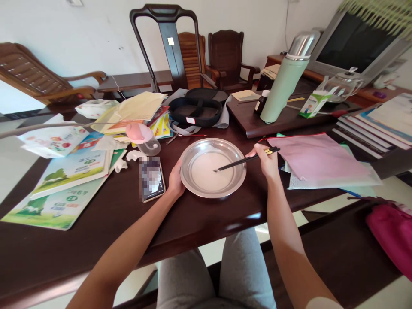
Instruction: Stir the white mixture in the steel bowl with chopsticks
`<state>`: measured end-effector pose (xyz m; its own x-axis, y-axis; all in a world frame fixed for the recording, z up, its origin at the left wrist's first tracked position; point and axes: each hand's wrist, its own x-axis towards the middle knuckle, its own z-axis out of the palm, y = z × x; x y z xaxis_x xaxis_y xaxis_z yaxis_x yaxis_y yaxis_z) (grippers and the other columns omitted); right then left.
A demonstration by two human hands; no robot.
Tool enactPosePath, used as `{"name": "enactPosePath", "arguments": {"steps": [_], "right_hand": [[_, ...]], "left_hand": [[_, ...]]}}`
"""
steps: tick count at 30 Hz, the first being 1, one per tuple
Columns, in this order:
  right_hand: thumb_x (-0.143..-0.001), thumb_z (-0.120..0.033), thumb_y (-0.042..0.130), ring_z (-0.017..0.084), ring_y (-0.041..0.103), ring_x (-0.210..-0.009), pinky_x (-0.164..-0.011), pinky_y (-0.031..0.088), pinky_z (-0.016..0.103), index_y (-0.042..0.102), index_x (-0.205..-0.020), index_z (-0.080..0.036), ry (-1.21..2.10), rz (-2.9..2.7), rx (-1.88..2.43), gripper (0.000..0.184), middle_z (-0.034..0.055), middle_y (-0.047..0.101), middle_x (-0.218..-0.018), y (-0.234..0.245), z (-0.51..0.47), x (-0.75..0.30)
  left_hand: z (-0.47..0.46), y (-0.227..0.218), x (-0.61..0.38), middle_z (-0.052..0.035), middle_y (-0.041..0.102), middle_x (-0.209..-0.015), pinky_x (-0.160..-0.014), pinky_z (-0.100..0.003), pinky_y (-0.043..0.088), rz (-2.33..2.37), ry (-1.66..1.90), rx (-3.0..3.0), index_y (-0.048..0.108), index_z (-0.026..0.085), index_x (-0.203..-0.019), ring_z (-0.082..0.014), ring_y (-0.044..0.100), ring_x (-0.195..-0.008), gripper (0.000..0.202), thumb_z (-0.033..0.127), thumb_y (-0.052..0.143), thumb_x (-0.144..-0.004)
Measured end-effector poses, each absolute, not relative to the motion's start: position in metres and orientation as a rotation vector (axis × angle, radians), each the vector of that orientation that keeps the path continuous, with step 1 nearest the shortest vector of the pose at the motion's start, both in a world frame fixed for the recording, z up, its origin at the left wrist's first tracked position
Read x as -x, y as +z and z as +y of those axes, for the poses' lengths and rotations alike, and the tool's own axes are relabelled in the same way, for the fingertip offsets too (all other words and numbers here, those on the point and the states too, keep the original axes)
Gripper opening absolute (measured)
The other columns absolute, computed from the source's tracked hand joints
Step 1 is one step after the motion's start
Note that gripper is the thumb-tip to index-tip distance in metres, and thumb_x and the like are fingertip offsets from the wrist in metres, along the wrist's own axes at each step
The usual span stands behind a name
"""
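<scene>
In front of me on the dark wooden table stands a shiny metal basin (238, 180) with a whitish layer (206, 174) in its bottom; whether that is liquid or powder I cannot tell. My left hand (177, 178) grips the basin's left rim, its fingers partly hidden behind the wall. Held in my right hand (265, 161), at the right of the basin, is a pair of black chopsticks (236, 163) with gold bands. They slant down to the left over the rim, and their tips touch the whitish contents.
A phone (153, 178) lies left of the basin, near a pink-lidded cup (143, 137) and several booklets (64, 184). Behind are a black open case (195, 109) and a tilted-looking green thermos (285, 86). At the right lies a pink zip pouch (318, 154) beside stacked books (380, 124).
</scene>
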<state>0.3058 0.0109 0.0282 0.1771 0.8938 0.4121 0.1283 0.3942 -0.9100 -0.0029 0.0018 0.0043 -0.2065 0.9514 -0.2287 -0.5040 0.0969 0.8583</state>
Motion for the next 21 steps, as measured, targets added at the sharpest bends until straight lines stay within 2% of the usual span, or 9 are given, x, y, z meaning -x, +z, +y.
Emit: {"name": "enactPosePath", "arguments": {"steps": [3,8,12,15,21], "right_hand": [[-0.092,-0.079,0.074,0.025,0.078,-0.068,-0.076,0.063,0.040,0.074,-0.061,-0.026,0.792,-1.371,1.012,0.061,0.0041,0.075,-0.064,0.030,0.009,-0.304],[-0.088,-0.081,0.077,0.026,0.082,-0.083,-0.084,0.064,0.041,0.081,-0.071,-0.027,0.853,-1.525,0.987,0.057,0.0055,0.084,-0.082,0.032,0.008,-0.296],[-0.090,-0.081,0.074,0.025,0.079,-0.075,-0.083,0.063,0.042,0.076,-0.065,-0.027,0.731,-1.349,1.059,0.059,0.0036,0.079,-0.070,0.031,0.009,-0.301],[-0.091,-0.081,0.072,0.025,0.077,-0.068,-0.078,0.063,0.041,0.072,-0.060,-0.027,0.767,-1.336,1.051,0.062,0.0034,0.075,-0.064,0.032,0.007,-0.302],[-0.087,-0.083,0.076,0.027,0.082,-0.084,-0.085,0.063,0.042,0.080,-0.069,-0.028,0.835,-1.529,0.994,0.058,0.0055,0.084,-0.082,0.033,0.008,-0.296]], "left_hand": [[0.002,0.005,0.003,-0.0091,0.088,-0.116,-0.119,-0.046,0.058,1.059,1.461,-0.568,0.083,0.020,-0.096,-0.0380,0.074,-0.136,0.034,0.046,0.090,-0.074],[0.002,0.005,0.003,-0.0082,0.088,-0.117,-0.120,-0.046,0.058,1.055,1.451,-0.597,0.083,0.021,-0.098,-0.0376,0.073,-0.137,0.032,0.045,0.089,-0.077],[0.002,0.005,0.003,-0.0077,0.088,-0.115,-0.119,-0.045,0.058,1.061,1.465,-0.584,0.084,0.021,-0.098,-0.0371,0.074,-0.135,0.033,0.045,0.089,-0.077],[0.002,0.005,0.003,-0.0083,0.088,-0.114,-0.119,-0.045,0.058,1.060,1.464,-0.585,0.084,0.021,-0.097,-0.0373,0.074,-0.136,0.031,0.044,0.089,-0.077],[0.002,0.005,0.003,-0.0080,0.088,-0.119,-0.121,-0.044,0.056,1.042,1.464,-0.593,0.084,0.022,-0.096,-0.0363,0.072,-0.139,0.028,0.043,0.088,-0.079]]}}
